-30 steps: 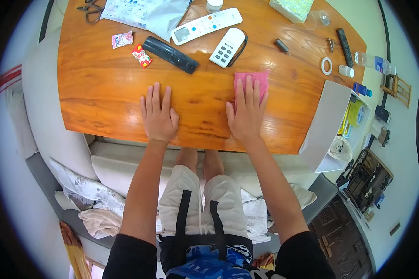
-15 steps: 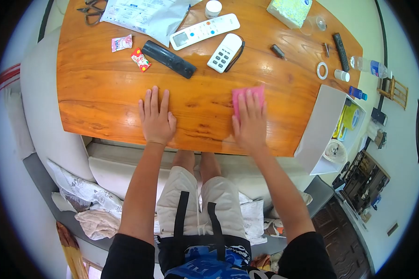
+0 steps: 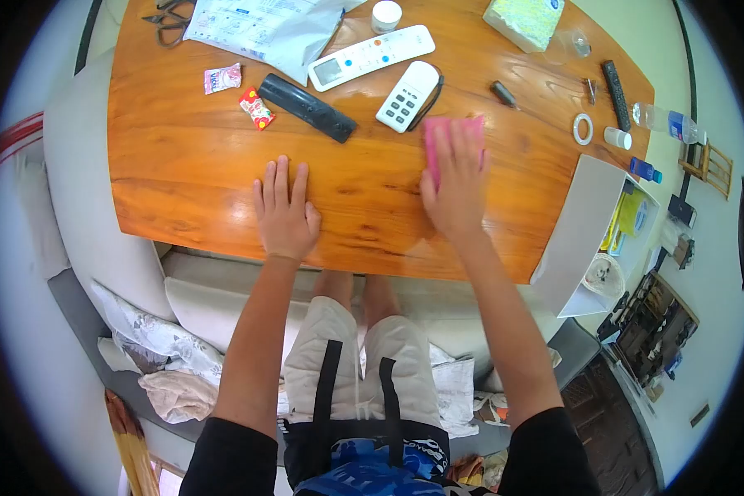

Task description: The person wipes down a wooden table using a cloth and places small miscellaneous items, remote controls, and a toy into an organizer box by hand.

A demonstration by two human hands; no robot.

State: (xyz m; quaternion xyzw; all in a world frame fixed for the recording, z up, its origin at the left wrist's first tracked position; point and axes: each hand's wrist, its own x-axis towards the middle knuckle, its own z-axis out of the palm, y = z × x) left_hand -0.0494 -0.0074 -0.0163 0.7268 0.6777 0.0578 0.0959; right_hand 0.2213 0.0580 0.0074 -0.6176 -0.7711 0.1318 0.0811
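My left hand [image 3: 287, 217] rests palm down near the front edge of the wooden table [image 3: 190, 178], fingers spread, nothing in it. A pink cloth [image 3: 476, 126] lies flat on the wood under the fingers of my right hand [image 3: 457, 186], which holds it pressed to the surface. Just beyond the cloth, to the left, is a white remote [image 3: 407, 95] with a dark strap. A black remote-shaped object [image 3: 307, 107] lies ahead of my left hand, beside a red candy packet [image 3: 257, 108]. What is beneath the cloth is hidden.
Behind lie a long white remote [image 3: 372, 56], a plastic mailing bag [image 3: 264, 33], scissors [image 3: 171, 23] and a tissue pack [image 3: 524, 21]. At the right are a white box [image 3: 572, 219] of supplies, a tape ring [image 3: 583, 129], a black remote [image 3: 615, 95] and a bottle [image 3: 665, 122].
My right hand and the pink cloth have slid forward, away from my body, toward the white remote. My left hand stays in place on the table; the whole view has shifted slightly.
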